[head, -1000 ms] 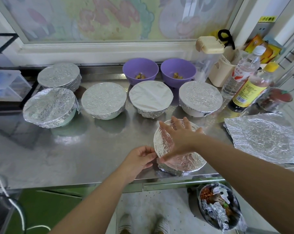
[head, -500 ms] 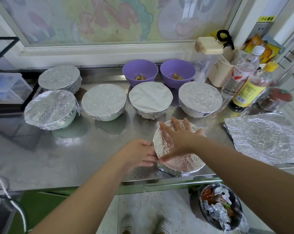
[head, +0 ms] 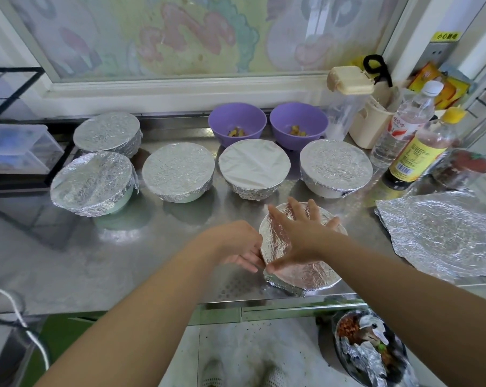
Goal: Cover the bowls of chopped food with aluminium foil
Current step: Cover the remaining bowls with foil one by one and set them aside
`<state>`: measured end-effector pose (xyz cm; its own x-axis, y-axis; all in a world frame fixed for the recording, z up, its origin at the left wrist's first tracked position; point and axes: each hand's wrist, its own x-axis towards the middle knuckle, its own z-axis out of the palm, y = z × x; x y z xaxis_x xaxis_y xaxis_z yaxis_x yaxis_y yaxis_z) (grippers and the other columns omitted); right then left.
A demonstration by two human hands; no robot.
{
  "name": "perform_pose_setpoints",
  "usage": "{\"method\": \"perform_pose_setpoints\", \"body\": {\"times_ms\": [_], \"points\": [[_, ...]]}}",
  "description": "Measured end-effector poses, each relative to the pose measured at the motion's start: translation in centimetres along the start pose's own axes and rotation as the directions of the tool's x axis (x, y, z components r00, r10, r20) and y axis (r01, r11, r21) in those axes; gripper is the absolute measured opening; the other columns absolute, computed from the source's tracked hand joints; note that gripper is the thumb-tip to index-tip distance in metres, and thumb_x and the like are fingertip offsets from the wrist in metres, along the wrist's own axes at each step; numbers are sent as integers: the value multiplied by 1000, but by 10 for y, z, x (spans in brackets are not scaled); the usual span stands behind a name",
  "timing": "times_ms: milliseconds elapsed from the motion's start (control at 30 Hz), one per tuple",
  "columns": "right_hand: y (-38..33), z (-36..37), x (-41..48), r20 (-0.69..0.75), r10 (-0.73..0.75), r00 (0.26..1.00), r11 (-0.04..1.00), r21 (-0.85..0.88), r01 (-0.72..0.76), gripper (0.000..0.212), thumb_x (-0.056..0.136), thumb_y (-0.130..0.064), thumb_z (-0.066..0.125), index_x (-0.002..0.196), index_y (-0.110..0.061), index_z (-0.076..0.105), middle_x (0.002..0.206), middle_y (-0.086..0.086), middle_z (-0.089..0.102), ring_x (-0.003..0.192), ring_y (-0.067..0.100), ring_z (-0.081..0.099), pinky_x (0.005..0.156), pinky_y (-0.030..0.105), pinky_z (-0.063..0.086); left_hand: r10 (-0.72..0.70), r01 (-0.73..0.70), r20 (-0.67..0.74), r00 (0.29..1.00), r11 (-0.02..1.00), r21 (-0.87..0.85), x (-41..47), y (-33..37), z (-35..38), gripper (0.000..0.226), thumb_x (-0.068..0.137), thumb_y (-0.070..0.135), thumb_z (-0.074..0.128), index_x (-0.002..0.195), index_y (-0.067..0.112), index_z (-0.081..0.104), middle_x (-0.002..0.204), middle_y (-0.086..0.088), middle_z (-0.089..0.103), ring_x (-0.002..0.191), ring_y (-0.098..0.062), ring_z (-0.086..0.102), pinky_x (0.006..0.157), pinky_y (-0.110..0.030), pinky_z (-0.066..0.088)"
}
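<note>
A foil-covered bowl [head: 306, 277] stands near the front edge of the steel counter [head: 124, 261]. My right hand [head: 300, 233] lies flat on its top with the fingers spread. My left hand [head: 236, 247] presses its fingers against the foil on the bowl's left side. Behind stand several foil-covered bowls, among them one [head: 177, 171] left of centre and one [head: 335, 166] to the right. Two purple bowls [head: 237, 121] [head: 299, 121] at the back are uncovered, with chopped food inside. A loose crinkled foil sheet [head: 442, 236] lies flat at the right.
Two bottles [head: 403, 127] [head: 420, 152], a clear jug with a beige lid [head: 347, 101] and a jar [head: 462, 169] crowd the back right. A clear plastic box [head: 15, 146] sits at the far left. Below the counter, a bin [head: 373, 353] holds foil scraps.
My left hand has moved right and forward until its fingers meet the bowl's left side. My right hand has stayed flat on the foil top.
</note>
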<state>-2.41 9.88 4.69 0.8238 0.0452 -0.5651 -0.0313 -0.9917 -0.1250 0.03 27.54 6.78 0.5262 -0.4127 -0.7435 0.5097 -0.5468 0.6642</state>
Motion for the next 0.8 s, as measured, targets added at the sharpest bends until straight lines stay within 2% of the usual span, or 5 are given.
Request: {"method": "perform_pose_setpoints", "body": {"times_ms": [233, 367, 467, 633, 800], "points": [[-4, 4, -4, -8, 221, 975, 969, 115, -218, 140, 55, -102, 49, 153, -40, -29, 162, 9, -36, 149, 44, -28, 106, 85, -2, 52, -93, -118, 992, 924, -370, 3, 8, 1, 20, 103, 1, 38, 91, 6, 52, 95, -17, 65, 76, -28, 67, 66, -33, 59], [-1, 1, -4, -24, 152, 988, 985, 87, -149, 140, 50, -104, 43, 150, -42, -34, 159, 7, -41, 147, 42, -33, 108, 83, -6, 128, -267, -282, 951, 801, -536, 19, -17, 8, 33, 101, -5, 42, 133, 2, 49, 116, -14, 62, 97, -23, 65, 80, -35, 58], [4, -5, -4, 17, -12, 1000, 999, 32, 11, 139, 53, -97, 60, 150, -51, -29, 161, 0, -40, 146, 41, -35, 107, 84, -6, 103, -323, -408, 907, 793, -517, 22, -43, 14, 35, 96, -12, 42, 118, 9, 59, 121, -10, 60, 92, -16, 60, 89, -37, 55], [5, -8, -1, 41, -35, 999, 999, -29, 36, 141, 51, -94, 66, 152, -53, -22, 164, -2, -33, 148, 41, -31, 107, 84, -7, 154, -235, -253, 955, 913, -333, 17, -74, 37, 46, 90, -8, 59, 128, 17, 50, 120, -2, 65, 73, -14, 64, 56, -19, 51], [6, -5, 0, 27, -27, 999, 999, -37, 28, 142, 48, -95, 67, 151, -55, -23, 164, -3, -32, 148, 40, -31, 107, 83, -7, 236, -302, -213, 948, 881, -366, 21, -81, 53, 59, 88, -6, 67, 134, 19, 40, 119, -8, 62, 76, -16, 70, 72, -29, 58]]}}
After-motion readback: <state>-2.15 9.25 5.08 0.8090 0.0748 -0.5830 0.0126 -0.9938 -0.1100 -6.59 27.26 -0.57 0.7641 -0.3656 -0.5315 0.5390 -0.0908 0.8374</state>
